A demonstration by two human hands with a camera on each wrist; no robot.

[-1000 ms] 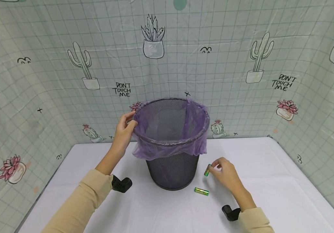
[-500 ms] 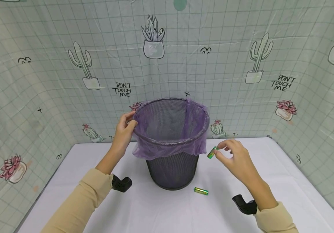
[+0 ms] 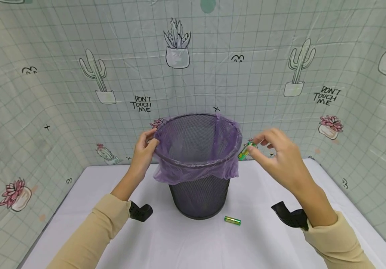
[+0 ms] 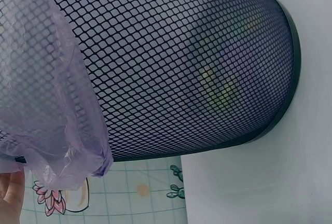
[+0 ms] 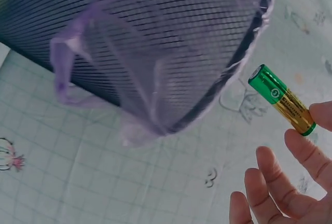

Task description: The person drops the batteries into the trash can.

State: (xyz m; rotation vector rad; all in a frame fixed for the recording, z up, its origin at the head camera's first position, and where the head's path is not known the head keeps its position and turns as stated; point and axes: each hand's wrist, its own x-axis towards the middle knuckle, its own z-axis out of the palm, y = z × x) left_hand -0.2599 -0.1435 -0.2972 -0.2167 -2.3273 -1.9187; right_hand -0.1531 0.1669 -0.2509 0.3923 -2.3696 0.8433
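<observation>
My right hand [image 3: 280, 155] pinched a green battery [image 3: 245, 151] in its fingers [image 5: 303, 149], just beside the rim of the mesh bin [image 3: 199, 194]. My left hand [image 3: 144, 151] gripped the bin's purple liner [image 3: 196, 170] at the rim. Another battery [image 3: 232, 220] lay on the desk [image 3: 179, 243].
</observation>
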